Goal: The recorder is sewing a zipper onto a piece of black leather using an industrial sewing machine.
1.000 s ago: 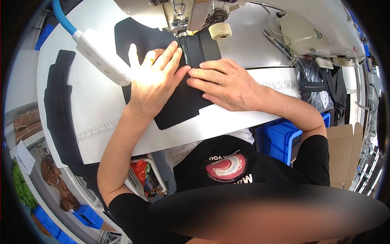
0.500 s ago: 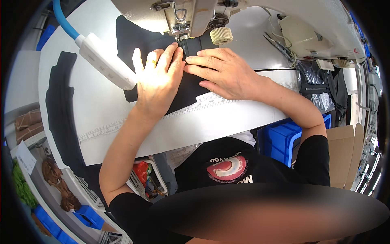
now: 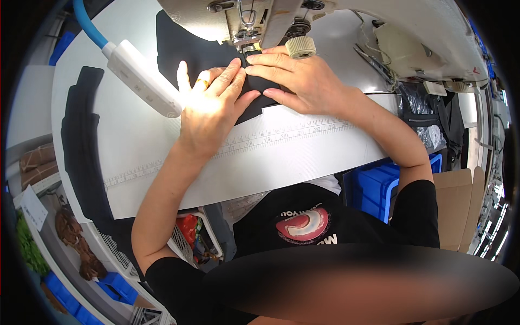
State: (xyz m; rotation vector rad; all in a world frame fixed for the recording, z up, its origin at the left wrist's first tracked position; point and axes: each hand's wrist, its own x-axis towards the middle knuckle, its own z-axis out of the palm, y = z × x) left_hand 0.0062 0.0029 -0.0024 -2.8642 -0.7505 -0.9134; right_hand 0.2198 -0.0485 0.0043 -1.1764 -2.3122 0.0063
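Observation:
A piece of black fabric (image 3: 187, 50) lies on the white sewing table under the sewing machine's presser foot (image 3: 248, 47). Flat on the fabric, to the left of the foot, rests my left hand (image 3: 211, 97), fingers stretched out, with a gold ring on one finger. My right hand (image 3: 303, 78) lies on the fabric to the right of the foot, its fingers extended and their tips close to my left fingertips. Part of the right hand passes beneath the machine's round cream knob (image 3: 301, 47). Neither hand grips anything; both press the cloth from above.
A white lamp (image 3: 142, 81) on a blue flexible neck shines beside my left hand. Folded black fabric (image 3: 84, 146) hangs over the table's left edge. Tweezers or scissors (image 3: 374, 62) lie at the back right, near a plastic-wrapped black item (image 3: 420, 108). A blue crate (image 3: 371, 187) stands below.
The black fabric has moved away from me, farther under the machine, uncovering more of the table's ruler. My right fingers have gone forward beside the foot; my left thumb is now spread out.

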